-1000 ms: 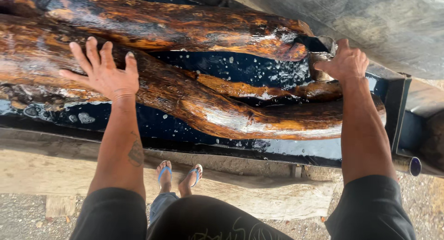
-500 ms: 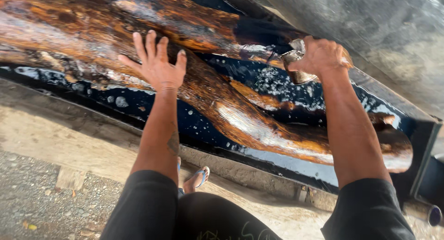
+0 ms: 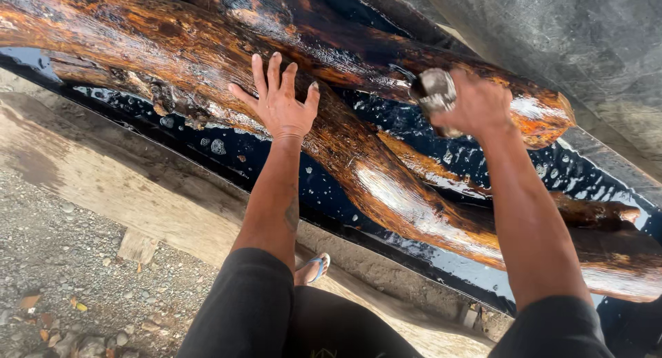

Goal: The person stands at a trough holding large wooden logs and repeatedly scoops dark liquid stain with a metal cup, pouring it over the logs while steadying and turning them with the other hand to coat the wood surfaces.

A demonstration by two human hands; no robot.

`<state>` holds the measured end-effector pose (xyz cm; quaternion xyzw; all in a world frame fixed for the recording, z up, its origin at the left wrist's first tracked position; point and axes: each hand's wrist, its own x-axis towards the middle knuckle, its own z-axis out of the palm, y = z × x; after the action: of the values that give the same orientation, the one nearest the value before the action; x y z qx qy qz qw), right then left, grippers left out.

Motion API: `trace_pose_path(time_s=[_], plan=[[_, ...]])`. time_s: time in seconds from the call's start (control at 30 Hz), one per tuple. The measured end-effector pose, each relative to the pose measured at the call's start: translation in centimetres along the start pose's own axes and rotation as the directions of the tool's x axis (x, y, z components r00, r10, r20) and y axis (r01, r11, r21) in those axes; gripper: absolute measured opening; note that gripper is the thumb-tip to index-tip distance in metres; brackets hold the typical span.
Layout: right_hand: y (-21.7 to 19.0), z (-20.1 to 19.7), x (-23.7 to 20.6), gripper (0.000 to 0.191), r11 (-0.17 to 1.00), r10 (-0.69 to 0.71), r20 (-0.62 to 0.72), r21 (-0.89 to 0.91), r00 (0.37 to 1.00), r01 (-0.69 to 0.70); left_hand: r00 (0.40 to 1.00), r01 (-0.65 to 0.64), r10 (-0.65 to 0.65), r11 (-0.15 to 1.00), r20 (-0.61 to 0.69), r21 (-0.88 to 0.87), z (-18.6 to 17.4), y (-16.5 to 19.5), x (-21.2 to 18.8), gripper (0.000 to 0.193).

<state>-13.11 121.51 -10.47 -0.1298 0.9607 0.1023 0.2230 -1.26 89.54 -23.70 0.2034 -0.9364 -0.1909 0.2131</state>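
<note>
Glossy amber-brown wood, a big gnarled slab (image 3: 386, 179) set in wet black resin, stretches across the frame. The left hand (image 3: 279, 103) lies flat on it, fingers spread, holding nothing. The right hand (image 3: 476, 106) clenches a small grey pad (image 3: 434, 93) against the wood.

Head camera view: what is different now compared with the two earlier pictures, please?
The right hand lay open and flat on the wet wood a second ago; it has since closed around a crumpled grey cloth and now presses it on the upper branch. The view has swung, so the wood now slants down to the right. The left hand stayed spread flat on the wood, and the black surface stayed wet.
</note>
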Motion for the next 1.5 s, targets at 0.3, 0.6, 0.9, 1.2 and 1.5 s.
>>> trace_pose_path(time_s=[0.3, 0.6, 0.9, 1.2, 1.5], plan=[[10.8, 14.5, -5.3, 0.095, 0.994, 0.049, -0.081, -0.097, 0.995, -0.057, 0.993, -0.088, 0.09, 0.995, -0.069, 0.037, -0.1, -0.2, -0.4, 0.043], [8.6, 22.7, 0.4, 0.099, 0.978, 0.158, -0.06, -0.126, 0.986, -0.164, 0.997, -0.07, 0.071, 0.997, -0.025, 0.039, 0.2, -0.5, -0.7, 0.043], [2.8, 22.4, 5.7, 0.113, 0.968, 0.176, 0.089, -0.199, 0.98, -0.156, 0.996, -0.079, 0.081, 0.995, -0.044, 0.056, 0.5, -0.6, -0.7, 0.049], [2.6, 22.9, 5.0, 0.103, 0.994, -0.1, -0.164, 0.027, 0.981, 0.106, 0.999, -0.046, 0.047, 0.997, -0.023, 0.059, 0.6, -0.5, -0.6, 0.05], [4.9, 19.4, -2.3, 0.094, 0.918, 0.063, -0.353, 0.386, 0.934, 0.084, 0.999, -0.041, 0.042, 0.999, -0.031, 0.019, -0.6, 0.2, 0.1, 0.042]])
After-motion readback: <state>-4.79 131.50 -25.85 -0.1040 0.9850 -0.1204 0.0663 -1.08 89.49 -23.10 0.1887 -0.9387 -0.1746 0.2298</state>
